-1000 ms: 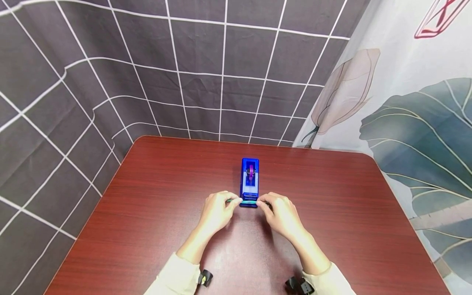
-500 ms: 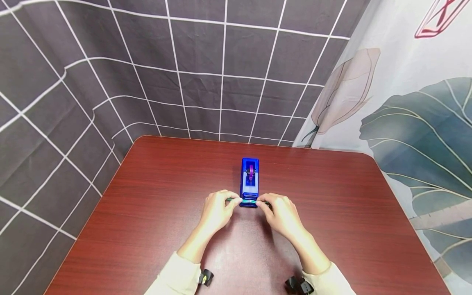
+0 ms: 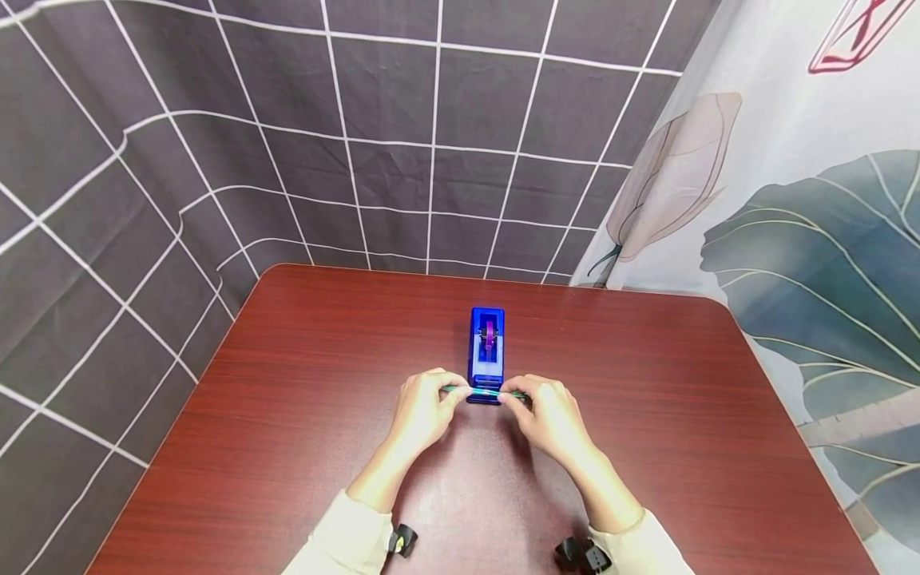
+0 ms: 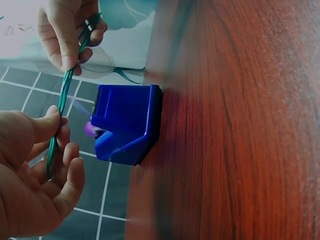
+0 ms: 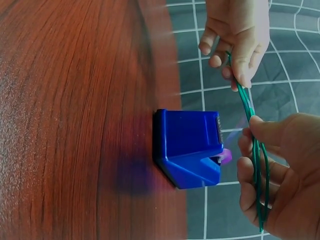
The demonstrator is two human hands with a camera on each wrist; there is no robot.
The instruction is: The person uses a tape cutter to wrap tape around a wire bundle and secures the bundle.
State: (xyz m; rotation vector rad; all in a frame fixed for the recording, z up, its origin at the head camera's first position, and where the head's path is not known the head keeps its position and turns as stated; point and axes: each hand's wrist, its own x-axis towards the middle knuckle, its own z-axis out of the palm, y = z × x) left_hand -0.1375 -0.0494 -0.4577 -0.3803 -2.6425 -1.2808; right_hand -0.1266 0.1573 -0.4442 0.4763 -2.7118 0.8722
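Observation:
A thin bundle of green wires [image 4: 64, 95] is stretched between both hands, close over the front end of a blue tape dispenser [image 3: 487, 355]. My left hand [image 3: 424, 411] pinches one end between thumb and fingers. At the other end my right hand [image 3: 552, 419] pinches the bundle, and loose loops of it trail along the palm in the right wrist view. A faint clear strip of tape [image 5: 235, 131] runs from the dispenser's toothed edge to the wires between the hands. Inside the dispenser sits a purple tape roll [image 3: 489, 339].
The dispenser stands on a reddish-brown wooden table [image 3: 323, 343]. Behind it hangs a dark grey curtain [image 3: 388, 104] with white grid lines, and a white leaf-patterned curtain [image 3: 776, 160] is on the right. Black wrist cameras sit at both cuffs.
Both hands stay almost in place, still pinching the wires. A small pale patch shows on the bundle between the fingertips, which was less visible a second ago. The dispenser has not moved.

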